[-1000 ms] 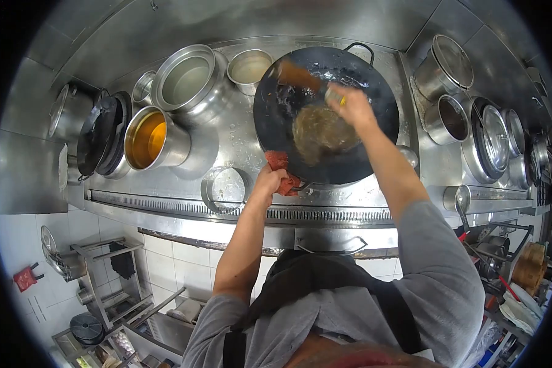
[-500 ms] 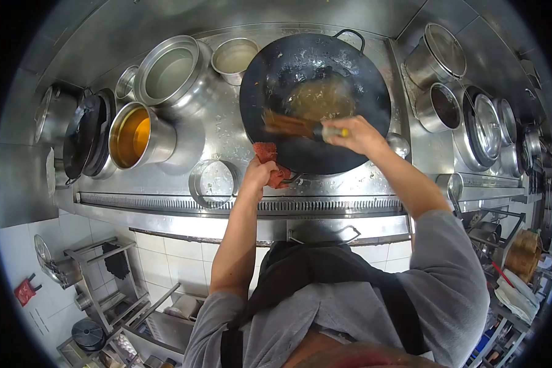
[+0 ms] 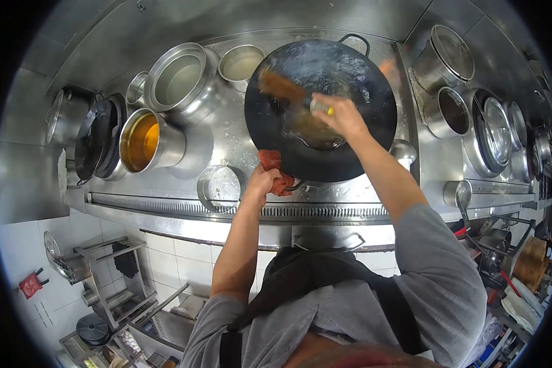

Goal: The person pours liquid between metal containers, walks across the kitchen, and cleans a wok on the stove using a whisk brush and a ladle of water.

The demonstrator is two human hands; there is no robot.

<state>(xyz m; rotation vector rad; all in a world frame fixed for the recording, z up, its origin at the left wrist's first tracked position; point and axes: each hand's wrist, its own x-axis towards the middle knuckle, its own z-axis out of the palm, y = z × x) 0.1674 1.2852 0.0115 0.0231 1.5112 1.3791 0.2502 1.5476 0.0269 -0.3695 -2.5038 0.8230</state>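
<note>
A large black wok [image 3: 349,156] sits on the steel range, with murky liquid [image 3: 313,130] pooled in its middle. My right hand [image 3: 343,116] is closed around the handle of a wok brush [image 3: 281,86]. Its brown bristles, smeared by motion, lie over the wok's upper left wall. With my left hand [image 3: 264,183] I grip a folded red cloth [image 3: 271,162] at the wok's lower left rim. The cloth covers part of the near wok handle [image 3: 296,186]; how far my fingers reach around that handle is hidden.
Left of the wok stand a pot of orange liquid [image 3: 129,147], a wide steel pot [image 3: 156,80], a small pot [image 3: 226,66] and a round steel container [image 3: 207,184]. A ladle [image 3: 403,151] lies close at the right. More pots [image 3: 432,113] stand farther right.
The brush has swept up from the wok's lower left to its upper left wall, my right hand moving up with it. The liquid has shifted lower. My left hand keeps its grip on the cloth.
</note>
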